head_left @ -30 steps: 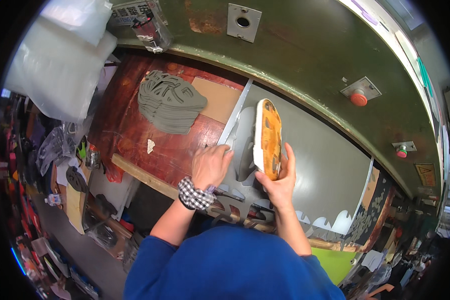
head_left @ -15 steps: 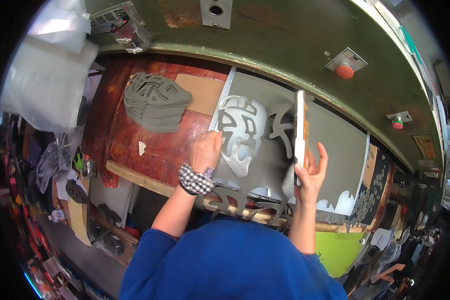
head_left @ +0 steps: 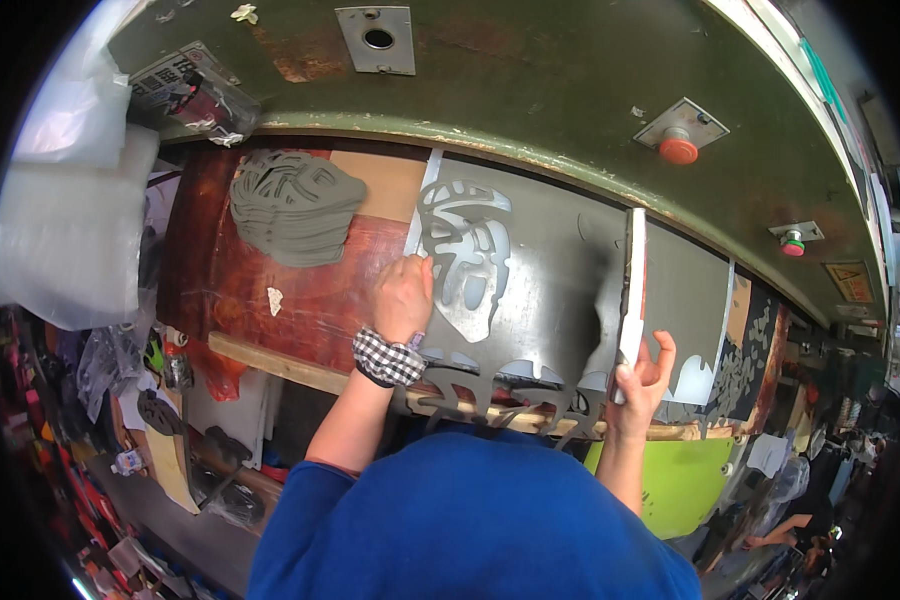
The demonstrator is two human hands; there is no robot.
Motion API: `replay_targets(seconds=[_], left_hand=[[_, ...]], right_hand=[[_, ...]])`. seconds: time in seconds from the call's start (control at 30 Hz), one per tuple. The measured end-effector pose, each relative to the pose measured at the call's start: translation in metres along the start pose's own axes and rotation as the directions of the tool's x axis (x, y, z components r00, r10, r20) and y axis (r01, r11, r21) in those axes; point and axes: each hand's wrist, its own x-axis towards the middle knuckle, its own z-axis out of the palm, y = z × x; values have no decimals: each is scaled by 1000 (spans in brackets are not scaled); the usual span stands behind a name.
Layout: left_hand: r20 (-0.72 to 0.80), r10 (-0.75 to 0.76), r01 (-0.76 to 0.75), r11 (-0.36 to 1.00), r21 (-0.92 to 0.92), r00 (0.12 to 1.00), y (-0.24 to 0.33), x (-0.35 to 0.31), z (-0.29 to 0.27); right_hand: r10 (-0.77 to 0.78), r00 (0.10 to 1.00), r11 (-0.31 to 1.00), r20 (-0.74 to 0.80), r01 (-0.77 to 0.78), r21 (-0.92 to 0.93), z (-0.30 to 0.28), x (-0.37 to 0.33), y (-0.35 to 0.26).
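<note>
My right hand point(head_left: 642, 382) grips the lower end of a flat cutting die point(head_left: 634, 290), held on edge over a dark grey sheet point(head_left: 550, 225). Its thumb presses on the die, and the other fingers curl behind it. My left hand point(head_left: 403, 300) is closed at the sheet's left edge, beside a mask-shaped cut-out area point(head_left: 482, 290) where light patches show through. What its fingertips hold, if anything, is hidden. Left of it, a stack of grey cut pieces point(head_left: 300, 210) rests on the reddish wooden tabletop point(head_left: 315, 300). Cut scrap strips point(head_left: 470, 392) hang along the near edge.
A green machine beam point(head_left: 530, 90) crosses the far side, with a red push button point(head_left: 678, 147) and a smaller red-and-green button point(head_left: 793, 243). Wrapped clear plastic point(head_left: 65, 230) stands at far left. A lime-green panel point(head_left: 675, 485) lies below the table edge at right.
My right hand has moved the die to the right. Dark curved shapes beside the die no longer show. My left hand stays by the sheet's left edge, while the whole view has shifted slightly.
</note>
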Motion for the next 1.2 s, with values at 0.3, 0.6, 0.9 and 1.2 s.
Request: replay_targets(seconds=[0.3, 0.6, 0.9, 1.2], left_hand=[[23, -24, 26, 995, -97, 999, 2, 23, 8], [30, -66, 69, 993, -100, 997, 3, 42, 13], [-194, -159, 141, 985, -103, 968, -8, 98, 41], [-114, -165, 158, 985, -70, 980, -15, 42, 20]], right_hand=[[-46, 977, 772, 207, 166, -614, 30, 43, 41], [-163, 912, 341, 377, 411, -846, 44, 66, 69], [-225, 973, 839, 45, 217, -498, 9, 123, 62], [-707, 665, 443, -240, 152, -884, -104, 205, -68]])
